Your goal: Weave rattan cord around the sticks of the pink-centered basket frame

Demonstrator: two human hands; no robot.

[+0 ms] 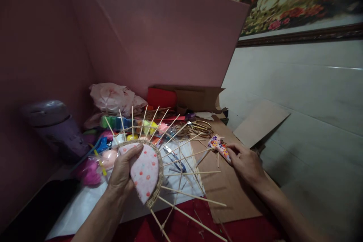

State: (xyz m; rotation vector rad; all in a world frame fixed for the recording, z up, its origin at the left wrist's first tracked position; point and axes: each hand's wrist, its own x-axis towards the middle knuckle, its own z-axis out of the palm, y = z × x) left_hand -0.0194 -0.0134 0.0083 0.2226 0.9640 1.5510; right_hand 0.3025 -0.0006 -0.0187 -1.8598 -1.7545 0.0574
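My left hand (123,170) is closed on a fan-like piece, its thumb over the pink fabric panel (147,172) with small red prints. A braided cord rim (160,170) edges the panel, and thin wooden sticks (195,173) radiate from it. A cord links some of the sticks farther out. On the right, my right hand (246,166) grips the handle of a flower-patterned glue gun (217,145), whose head is beside the tip of one stick. Scissors (176,159) with dark blue handles lie beneath the sticks. My left fingertips are hidden behind the panel.
Brown cardboard (227,196) and a white sheet (73,208) cover parts of the red surface. Bagged coloured lumps (93,170) lie left, near a purple tumbler (59,132). Behind are gold-coloured loops (201,127), a crumpled pink bag (113,98) and an upright pink board (159,38).
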